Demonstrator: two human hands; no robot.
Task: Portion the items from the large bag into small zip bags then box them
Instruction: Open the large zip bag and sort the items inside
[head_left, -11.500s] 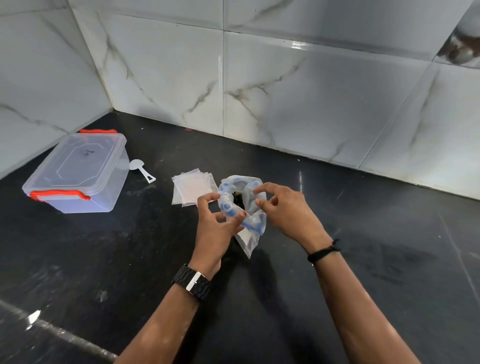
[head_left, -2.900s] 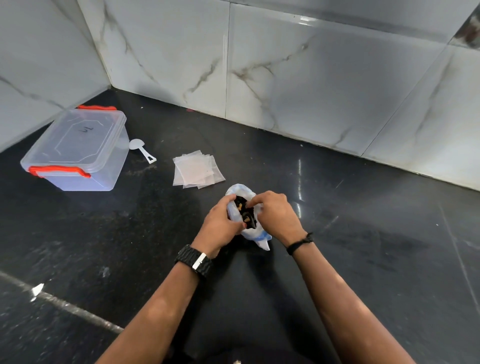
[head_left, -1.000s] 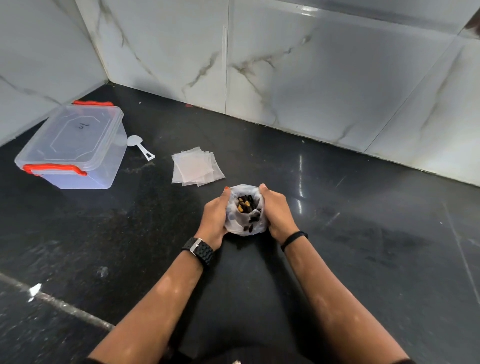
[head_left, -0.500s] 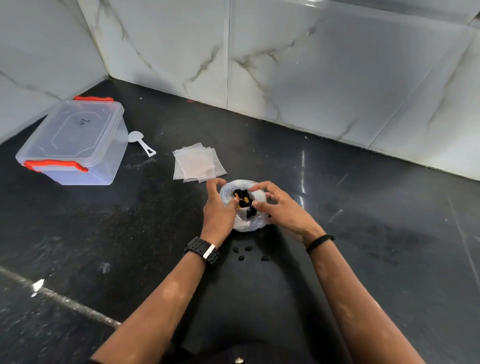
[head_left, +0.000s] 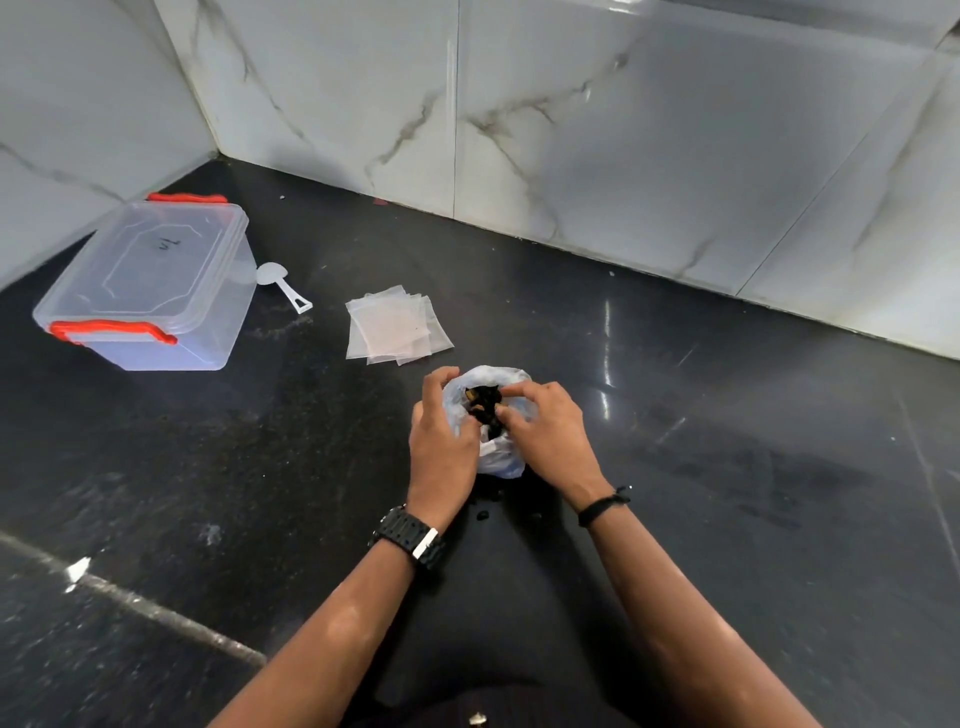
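Large bag (head_left: 496, 454) upright on counter (head_left: 727, 467); left hand (head_left: 441, 441) and right hand (head_left: 545, 431) pinch rim, keeping mouth open; zip bags (head_left: 395, 325) stacked near, ready.

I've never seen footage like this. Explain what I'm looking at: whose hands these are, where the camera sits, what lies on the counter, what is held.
No machine here: a person wears a camera on the head, looking down at their own hands. The left hand and right hand both grip the rim of a large plastic bag holding small dark items. On the black counter lie a stack of small zip bags, a white scoop and a lidded clear box with red latches. A few dark pieces lie loose near the wrists.
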